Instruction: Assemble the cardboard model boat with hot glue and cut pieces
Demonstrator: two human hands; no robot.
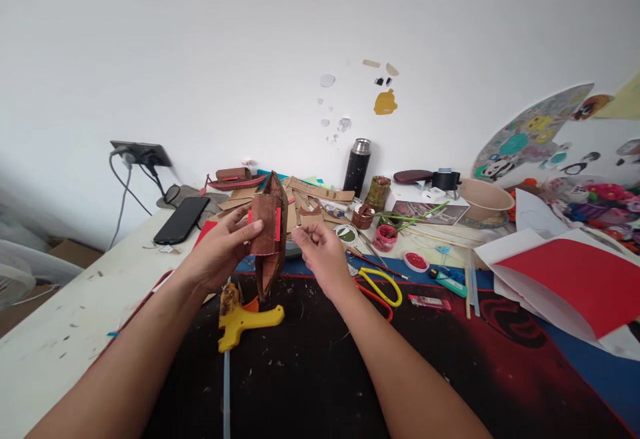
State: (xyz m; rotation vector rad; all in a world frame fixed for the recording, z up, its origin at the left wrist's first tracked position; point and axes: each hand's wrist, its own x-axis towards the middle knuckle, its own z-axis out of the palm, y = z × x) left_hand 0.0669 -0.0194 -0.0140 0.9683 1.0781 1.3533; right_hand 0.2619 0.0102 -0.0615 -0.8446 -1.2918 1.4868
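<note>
My left hand [231, 242] grips a brown model boat [269, 226] by its curved canopy, holding it on end above the dark mat. Red strips show along the canopy's edges. Just right of the hull, my right hand [320, 252] is closed in a pinch, thumb against fingers; whatever sits between the fingertips is too small to make out. A yellow hot glue gun [245, 322] lies below the boat, a glue stick [227, 386] reaching from it toward me. Scissors [383, 286] with yellow and red handles rest beside my right wrist.
Behind my hands are cardboard scraps [320, 189], a second model boat [237, 178], a black thermos [357, 166] and an open red paint jar [385, 238]. A phone [181, 219] lies left. To the right are a lighter [429, 302], a cutter [450, 284] and red paper [570, 279].
</note>
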